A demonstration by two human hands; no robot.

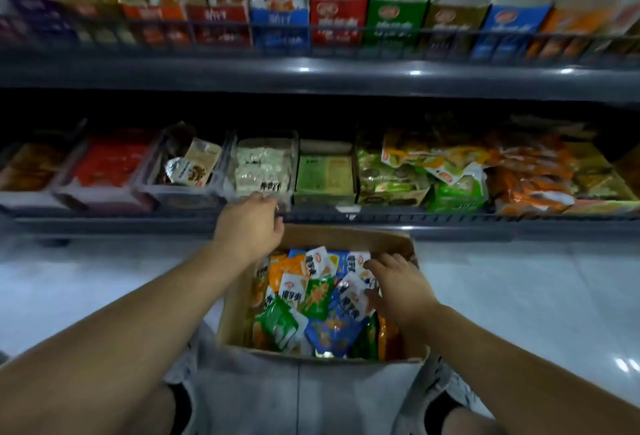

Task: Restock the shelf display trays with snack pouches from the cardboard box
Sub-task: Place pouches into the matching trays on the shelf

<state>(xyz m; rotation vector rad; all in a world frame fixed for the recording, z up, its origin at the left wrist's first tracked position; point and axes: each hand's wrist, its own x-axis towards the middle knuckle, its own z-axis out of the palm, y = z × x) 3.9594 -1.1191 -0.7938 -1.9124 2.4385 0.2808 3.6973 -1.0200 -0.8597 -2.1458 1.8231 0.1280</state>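
An open cardboard box (235, 299) sits in front of my knees, full of mixed snack pouches (311, 299) in orange, green, blue and white. My right hand (398, 285) lies on the pouches at the box's right side, fingers spread and touching a blue-and-white pouch (349, 292). My left hand (249, 223) is raised above the box's far left corner, at the front edge of the clear display tray (291, 171) of white pouches (261, 167). Its fingers curl away from me, so what they hold is hidden.
The lower shelf (346, 218) carries a row of trays: brown, red, a nearly bare clear tray (180, 195), a green carton (325, 174), then heaps of green and orange packs (533, 174). An upper shelf (311, 74) overhangs them. Pale tiled floor (519, 296) lies on both sides.
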